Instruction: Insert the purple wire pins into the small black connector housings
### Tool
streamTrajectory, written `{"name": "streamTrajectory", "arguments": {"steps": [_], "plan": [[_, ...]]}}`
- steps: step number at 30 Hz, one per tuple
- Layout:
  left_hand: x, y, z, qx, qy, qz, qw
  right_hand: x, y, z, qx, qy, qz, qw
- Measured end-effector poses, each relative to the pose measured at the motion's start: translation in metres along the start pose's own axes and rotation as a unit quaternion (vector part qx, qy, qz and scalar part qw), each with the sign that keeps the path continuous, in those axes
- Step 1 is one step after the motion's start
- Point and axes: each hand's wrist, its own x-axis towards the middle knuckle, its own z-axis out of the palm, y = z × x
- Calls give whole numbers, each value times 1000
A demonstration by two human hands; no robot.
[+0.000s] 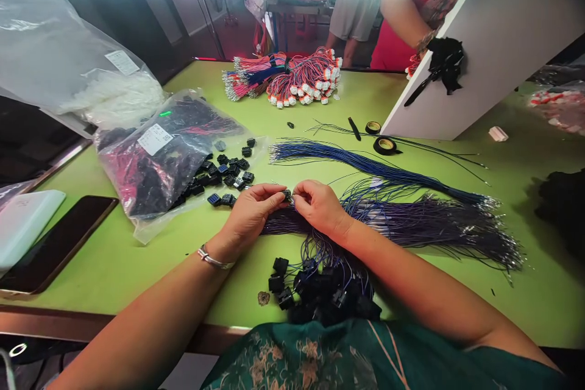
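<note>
While our left hand (pixel 250 210) pinches a black plug (pixel 287 195), we should hold it steady; right hand (pixel 321 207), fingertips together just beside it, contents unclear; blue wires (pixel 347 161) beyond.

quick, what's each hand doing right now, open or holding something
Left hand: closed, holding a black connector.
Right hand: closed in a pinch beside the connector; what it grips is too small to tell.

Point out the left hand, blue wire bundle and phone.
Left hand (pixel 249 210): head view, back of the hand.
Blue wire bundle (pixel 365 164): head view, middle of its length.
Phone (pixel 59 245): head view, middle of its dark face.
</note>
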Motion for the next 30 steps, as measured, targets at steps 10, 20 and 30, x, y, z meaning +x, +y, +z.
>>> {"name": "streamTrajectory", "arguments": {"steps": [10, 20, 30], "plan": [[-1, 5, 2, 42, -8, 30, 999, 4, 0, -2, 33, -3, 8, 999], [-58, 20, 39, 206, -133, 195, 950, 28, -3, -51, -169, -116, 39, 978], [-83, 16, 57, 308, -436, 301, 790, 25, 7, -40, -200, -220, 27, 954]]}}
